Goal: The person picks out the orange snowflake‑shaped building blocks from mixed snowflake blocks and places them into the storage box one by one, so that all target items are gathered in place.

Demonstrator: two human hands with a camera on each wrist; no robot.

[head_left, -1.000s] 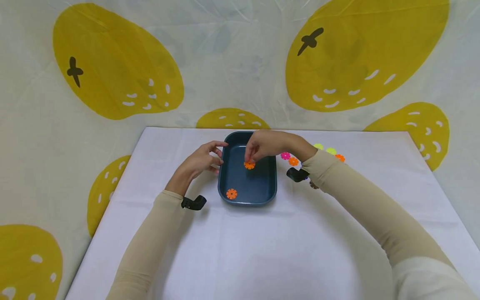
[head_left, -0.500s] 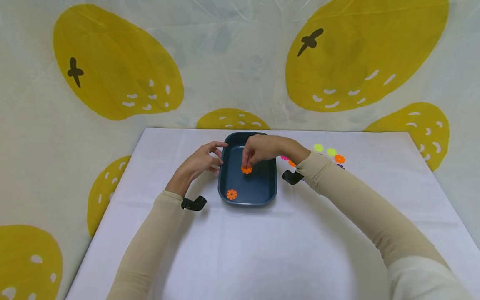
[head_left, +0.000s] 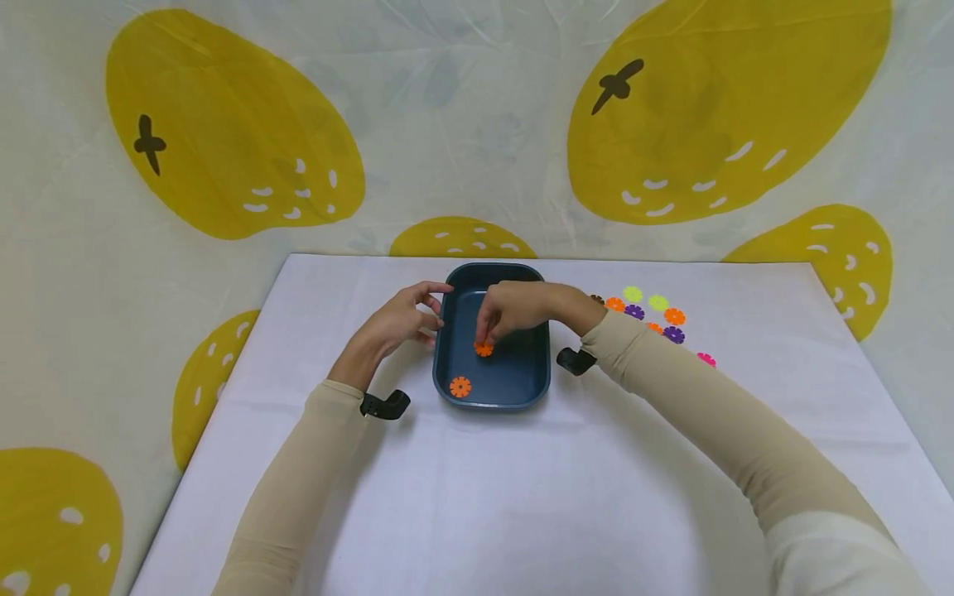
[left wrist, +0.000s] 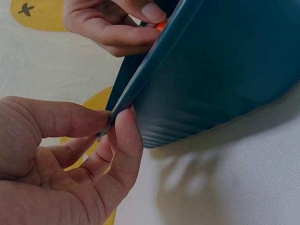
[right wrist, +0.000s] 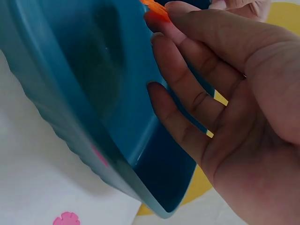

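Observation:
A dark blue rectangular tray sits on the white-covered table. My left hand pinches the tray's left rim between thumb and fingers, as the left wrist view of that hand shows. Over the tray's inside, my right hand pinches an orange notched plastic disc by its edge; part of it also shows in the right wrist view as an orange disc. Another orange notched disc lies flat in the tray's near left corner.
Right of the tray lie several notched discs: yellow-green, purple, orange and pink. My right forearm hides part of that group. A patterned cloth hangs behind the table's far edge.
My right hand has moved toward the near side and slightly left over the tray, carrying the orange disc. More discs show on the right. My left hand stays at the rim.

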